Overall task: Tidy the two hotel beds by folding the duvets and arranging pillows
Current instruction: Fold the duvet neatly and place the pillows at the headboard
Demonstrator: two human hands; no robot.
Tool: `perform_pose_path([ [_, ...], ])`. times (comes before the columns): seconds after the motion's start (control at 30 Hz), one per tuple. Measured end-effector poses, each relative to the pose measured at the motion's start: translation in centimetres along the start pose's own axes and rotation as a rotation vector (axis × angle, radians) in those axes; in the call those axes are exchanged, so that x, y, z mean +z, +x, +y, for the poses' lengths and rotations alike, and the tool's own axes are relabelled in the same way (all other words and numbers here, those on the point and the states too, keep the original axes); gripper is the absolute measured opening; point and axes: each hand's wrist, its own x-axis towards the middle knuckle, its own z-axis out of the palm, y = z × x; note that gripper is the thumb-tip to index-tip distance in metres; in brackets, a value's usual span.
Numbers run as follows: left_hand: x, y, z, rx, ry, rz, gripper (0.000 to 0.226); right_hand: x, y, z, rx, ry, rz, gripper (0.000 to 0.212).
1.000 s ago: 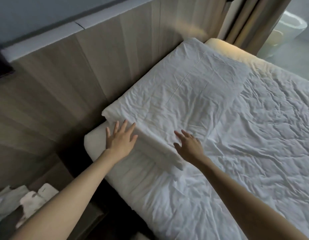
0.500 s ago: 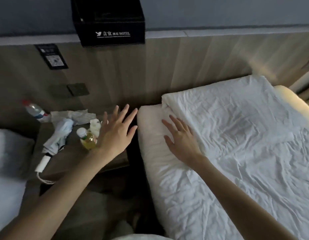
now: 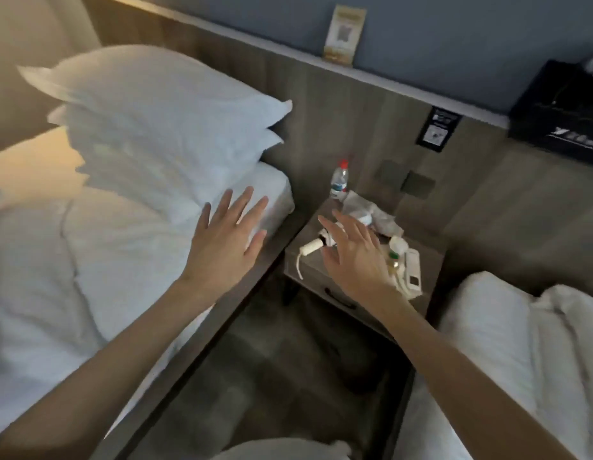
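Both hands hang in the air with fingers straight and spread; neither grip has hold of anything. The left hand [image 3: 227, 240] hovers over the far right corner of the left bed [image 3: 273, 189], just short of the pillows. The right hand [image 3: 355, 257] is above the cluttered nightstand [image 3: 313, 272] between the beds.

The two white pillows are stacked at the head of the left bed against the wooden headboard, the upper pillow [image 3: 155, 104] sitting on the lower pillow [image 3: 149, 167]. The duvet [image 3: 89, 254] lies rumpled below them, its top edge bunched against the lower pillow. The right bed [image 3: 481, 320] shows only at the right edge, with white bedding [image 3: 574, 327] lying on it.

The step in hand looks like starting on the left bed, most likely with the pillows. To do it well, bring the right hand across to join the left, so each grip takes one short end of the upper pillow. Lift rather than drag, so the lower pillow is not pulled askew. Swing the right arm high over the tabletop: a water bottle [image 3: 340, 180] stands upright at its far edge and tips easily, and a cord [image 3: 300, 265] hangs off the near edge. With the pillows clear, the duvet can be pulled flat before folding.
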Motion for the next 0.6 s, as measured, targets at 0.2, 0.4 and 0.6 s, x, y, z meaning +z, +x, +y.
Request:
perform_pose_path([
  [0.2, -3.8, -8.3, -15.5, -0.286, 0.032, 0.036, 0.056, 6.9, 6.4, -15.1, -0.227, 0.058, -0.117, 0.052],
  [0.4, -5.8, -16.3, -26.3, -0.581, 0.056, 0.061, 0.057, 13.2, 10.5, -27.4, -0.46, 0.075, -0.243, 0.051],
  [0.6, -5.7, -21.8, -33.7, -0.879, 0.057, 0.083, 0.056, 19.1, 14.6, -36.0, -0.642, 0.14, -0.366, 0.051],
])
